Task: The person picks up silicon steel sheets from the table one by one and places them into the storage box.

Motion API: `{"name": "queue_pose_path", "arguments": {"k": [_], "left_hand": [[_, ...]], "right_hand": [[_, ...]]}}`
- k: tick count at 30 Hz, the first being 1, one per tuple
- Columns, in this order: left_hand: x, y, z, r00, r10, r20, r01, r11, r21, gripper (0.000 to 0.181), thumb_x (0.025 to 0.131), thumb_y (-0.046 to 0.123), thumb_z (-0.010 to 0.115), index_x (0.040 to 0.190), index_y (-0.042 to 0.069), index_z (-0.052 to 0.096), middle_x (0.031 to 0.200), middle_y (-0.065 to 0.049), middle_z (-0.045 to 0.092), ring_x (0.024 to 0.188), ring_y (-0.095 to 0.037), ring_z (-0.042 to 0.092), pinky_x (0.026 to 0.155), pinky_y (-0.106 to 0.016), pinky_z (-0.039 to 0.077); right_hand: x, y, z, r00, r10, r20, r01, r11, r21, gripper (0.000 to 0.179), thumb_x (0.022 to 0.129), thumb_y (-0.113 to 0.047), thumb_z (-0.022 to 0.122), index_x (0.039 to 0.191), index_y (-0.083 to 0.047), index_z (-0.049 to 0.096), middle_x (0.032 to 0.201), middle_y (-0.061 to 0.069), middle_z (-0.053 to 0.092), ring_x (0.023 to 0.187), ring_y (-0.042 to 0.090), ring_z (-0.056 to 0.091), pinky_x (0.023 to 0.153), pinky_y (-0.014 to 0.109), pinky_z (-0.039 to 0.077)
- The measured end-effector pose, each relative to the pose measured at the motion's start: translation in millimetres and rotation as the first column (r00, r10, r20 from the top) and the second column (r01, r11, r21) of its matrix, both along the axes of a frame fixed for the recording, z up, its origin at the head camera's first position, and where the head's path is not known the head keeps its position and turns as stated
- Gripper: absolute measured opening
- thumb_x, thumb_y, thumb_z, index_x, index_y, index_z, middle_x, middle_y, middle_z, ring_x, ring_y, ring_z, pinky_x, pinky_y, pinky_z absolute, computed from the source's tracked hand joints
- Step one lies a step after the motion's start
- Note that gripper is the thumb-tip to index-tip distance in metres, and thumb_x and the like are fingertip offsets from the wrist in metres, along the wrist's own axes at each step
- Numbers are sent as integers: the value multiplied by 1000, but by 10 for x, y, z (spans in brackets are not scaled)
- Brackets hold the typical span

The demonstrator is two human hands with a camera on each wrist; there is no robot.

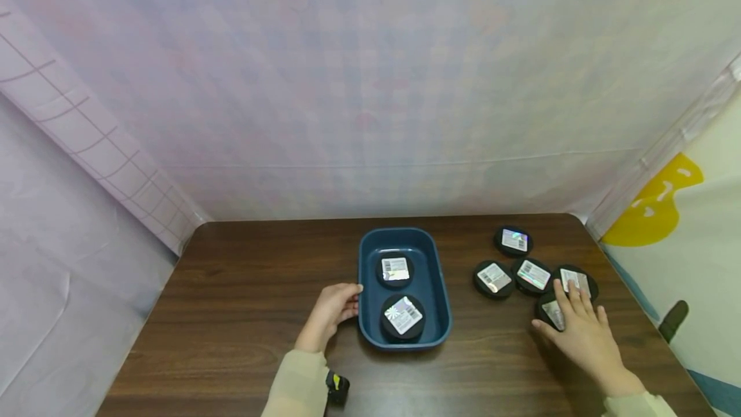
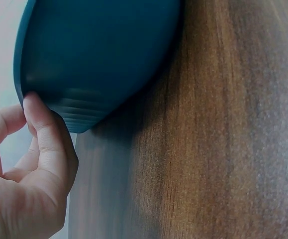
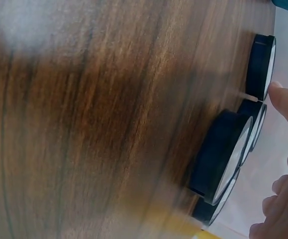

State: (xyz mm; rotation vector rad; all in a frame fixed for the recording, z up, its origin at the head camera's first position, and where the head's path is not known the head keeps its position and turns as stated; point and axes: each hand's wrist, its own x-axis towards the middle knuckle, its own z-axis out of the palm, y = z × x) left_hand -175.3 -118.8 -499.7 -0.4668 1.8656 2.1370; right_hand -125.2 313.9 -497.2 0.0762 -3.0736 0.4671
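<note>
My left hand [image 1: 334, 306] pinches the left rim of a dark blue rectangular tray [image 1: 442, 314] with rounded corners. In the left wrist view the thumb and a finger of that hand [image 2: 34, 164] meet at the rim of the tray [image 2: 104, 45]. Two flat, round black containers with silvery labels lie inside, one toward the back [image 1: 395, 270] and one toward the front [image 1: 402, 318]. My right hand [image 1: 587, 336], fingers spread, is over the nearest black containers at the right, partly covering the front one [image 1: 550, 311] and one behind it [image 1: 583, 277].
Other labelled black containers lie at the right: one at the back [image 1: 513, 240], one at the left [image 1: 493, 278] and one between [image 1: 532, 275]. The brown wooden table [image 1: 231, 301] meets a pale hanging cloth [image 1: 370, 82] at its back edge.
</note>
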Motion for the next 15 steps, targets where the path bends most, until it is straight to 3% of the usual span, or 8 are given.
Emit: {"name": "queue_pose_path", "arguments": {"k": [9, 15], "left_hand": [[3, -2, 9, 1000, -2, -6, 2, 1000, 5, 22, 83, 10, 60, 94, -9, 57, 66, -2, 53, 57, -10, 52, 52, -20, 49], [1, -1, 15, 1000, 1, -1, -1, 1000, 2, 19, 82, 10, 60, 92, -7, 57, 65, -1, 53, 56, -9, 52, 52, -20, 49]], "right_hand": [[-59, 82, -9, 1000, -13, 8, 13, 1000, -4, 95, 85, -54, 57, 146, 3, 11, 143, 38, 7, 132, 53, 7, 97, 73, 5], [-121, 158, 13, 999, -5, 32, 5, 1000, -16, 97, 85, -56, 56, 147, 0, 8, 144, 37, 1, 132, 53, 3, 98, 73, 4]]}}
